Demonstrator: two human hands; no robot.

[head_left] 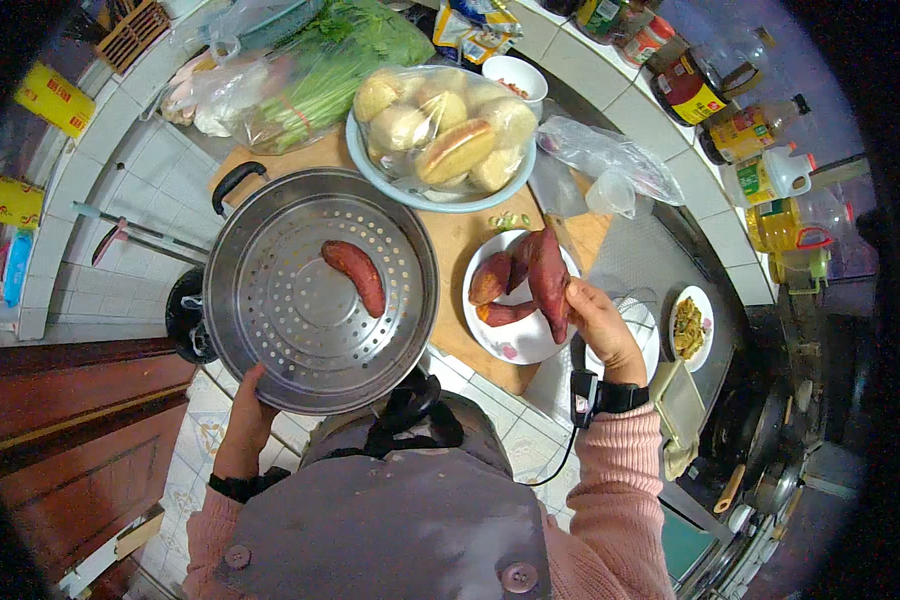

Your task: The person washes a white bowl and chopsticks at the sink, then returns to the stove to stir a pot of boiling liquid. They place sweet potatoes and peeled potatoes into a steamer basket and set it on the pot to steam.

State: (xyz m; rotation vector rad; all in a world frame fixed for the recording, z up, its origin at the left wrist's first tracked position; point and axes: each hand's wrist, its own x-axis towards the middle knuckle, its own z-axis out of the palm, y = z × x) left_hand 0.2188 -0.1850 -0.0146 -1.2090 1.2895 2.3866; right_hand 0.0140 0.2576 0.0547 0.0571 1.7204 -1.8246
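Right hand (608,332) grips a sweet potato (547,275), probably firm, best held mid-length, at the plate's (512,346) right edge; left hand (244,435) clasps the steamer's (410,260) near rim

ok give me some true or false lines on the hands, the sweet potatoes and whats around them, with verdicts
1. The right hand holds a sweet potato at the white plate. True.
2. The left hand is at the rim of the steamer pot. True.
3. Three sweet potatoes lie in the steamer pot. False: only one lies in it, the reddish one.
4. The steamer pot's bottom is solid. False: it is full of holes.
5. The bagged buns sit in a light blue bowl. True.
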